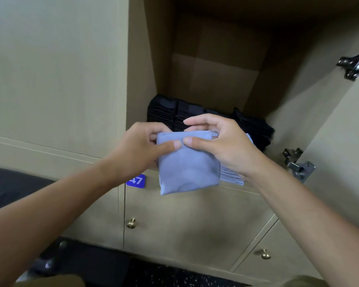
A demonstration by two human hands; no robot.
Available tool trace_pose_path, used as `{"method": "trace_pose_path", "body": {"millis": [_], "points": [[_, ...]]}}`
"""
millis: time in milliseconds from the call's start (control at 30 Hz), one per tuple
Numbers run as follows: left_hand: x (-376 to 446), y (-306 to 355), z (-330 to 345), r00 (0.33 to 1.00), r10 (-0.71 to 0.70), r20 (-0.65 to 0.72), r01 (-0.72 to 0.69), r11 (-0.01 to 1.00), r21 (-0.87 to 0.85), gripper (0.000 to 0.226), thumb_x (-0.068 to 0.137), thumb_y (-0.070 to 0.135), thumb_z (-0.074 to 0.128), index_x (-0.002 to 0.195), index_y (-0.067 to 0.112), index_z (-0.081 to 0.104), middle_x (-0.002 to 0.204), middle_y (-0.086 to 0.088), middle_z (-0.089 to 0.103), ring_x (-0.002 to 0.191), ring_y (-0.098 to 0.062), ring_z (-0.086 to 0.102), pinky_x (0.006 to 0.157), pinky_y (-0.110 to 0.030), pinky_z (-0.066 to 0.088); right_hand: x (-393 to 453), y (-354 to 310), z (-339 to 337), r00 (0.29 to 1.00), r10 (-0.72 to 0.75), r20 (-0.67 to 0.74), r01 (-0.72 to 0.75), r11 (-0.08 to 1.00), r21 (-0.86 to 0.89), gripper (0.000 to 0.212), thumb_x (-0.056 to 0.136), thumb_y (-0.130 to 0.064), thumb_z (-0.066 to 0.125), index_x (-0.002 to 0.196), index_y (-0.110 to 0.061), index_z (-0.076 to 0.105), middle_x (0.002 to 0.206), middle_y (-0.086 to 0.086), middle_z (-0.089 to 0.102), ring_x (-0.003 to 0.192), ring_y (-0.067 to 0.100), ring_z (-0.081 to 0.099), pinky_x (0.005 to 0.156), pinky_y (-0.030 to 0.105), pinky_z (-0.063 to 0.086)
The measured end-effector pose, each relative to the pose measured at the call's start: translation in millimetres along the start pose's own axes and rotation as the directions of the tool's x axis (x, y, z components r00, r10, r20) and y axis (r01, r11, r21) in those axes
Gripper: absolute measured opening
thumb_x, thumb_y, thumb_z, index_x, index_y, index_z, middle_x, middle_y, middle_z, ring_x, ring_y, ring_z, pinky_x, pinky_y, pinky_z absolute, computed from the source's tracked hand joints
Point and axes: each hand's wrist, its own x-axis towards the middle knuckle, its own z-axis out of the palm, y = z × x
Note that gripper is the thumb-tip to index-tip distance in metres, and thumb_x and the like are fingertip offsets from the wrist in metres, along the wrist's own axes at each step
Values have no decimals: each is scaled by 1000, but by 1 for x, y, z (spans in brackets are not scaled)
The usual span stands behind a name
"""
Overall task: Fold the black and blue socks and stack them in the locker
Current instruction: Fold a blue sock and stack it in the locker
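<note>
Folded blue sock (187,164) hanging lengthwise downward, fingers (170,145) of both hands pinching its top edge

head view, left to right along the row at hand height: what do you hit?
left hand → folded blue sock pinched by both hands → right hand → stack of folded blue socks under the right wrist → lower door hinge.

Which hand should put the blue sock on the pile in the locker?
Probably the right hand. It pinches the folded blue sock at its top edge and sits right above the blue sock pile. The left hand holds the far side.
</note>
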Motion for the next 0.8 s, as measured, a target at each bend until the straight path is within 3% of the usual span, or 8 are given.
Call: {"method": "trace_pose_path", "body": {"millis": [100,267,400,467,533,633,700,800], "points": [[7,5,6,997,-34,-70,30,998,-55,18,95,16,70,95,-2,67,76,-17,70,56,-11,60,47,-22,49,1,0,-12,999,45,-16,-45,999,29,33,84,-21,82,115,-20,70,104,-3,75,95,7,72,79,20,57],[27,11,14,969,-169,-178,108,946,-306,26,97,22,68,103,-3,67,87,-15,69,66,-20,58,52,-23,52,3,6,-36,990,126,-59,-119,988,102,42,82,-16,83,120,-21,67,104,2,78,98,18,74,87,35,58],[39,17,25,958,-220,-182,124,896,-427,15,96,23,69,97,8,69,102,-14,76,87,-23,71,81,-32,63,3,11,-46,966,169,-196,-112,956,272,51,82,-7,81,127,-21,62,102,1,78,96,20,75,79,33,60],[45,20,31,958,-201,-203,100,901,-422,12,95,18,71,98,9,63,99,-15,76,87,-22,72,81,-34,63,3,14,-51,936,202,-289,-89,929,360,49,83,-6,80,126,-21,62,101,0,77,94,20,75,75,34,61],[49,23,37,970,-138,-202,56,929,-365,23,93,11,72,103,13,51,91,-17,74,78,-20,70,72,-31,61,4,18,-56,892,225,-392,-55,914,401,45,82,-8,82,121,-21,62,105,3,76,94,21,75,74,34,60],[50,28,45,996,14,-83,-31,977,-209,32,96,4,67,108,18,41,94,-25,71,72,-24,67,69,-30,59,7,25,-61,809,267,-523,-6,894,448,38,81,-11,83,111,-20,61,107,6,75,86,19,73,71,30,59],[50,30,53,997,72,13,-70,990,-124,26,97,6,65,112,17,46,102,-20,70,81,-28,71,74,-35,62,9,30,-65,768,288,-572,14,885,464,32,82,-12,83,104,-19,60,103,6,73,80,18,68,70,32,57],[54,29,63,994,104,33,-101,992,-76,16,97,6,66,109,16,62,111,-2,71,93,-17,71,75,-25,58,10,37,-70,731,287,-619,35,890,454,23,82,-12,82,92,-17,61,83,5,68,77,21,63,78,40,55]]}}
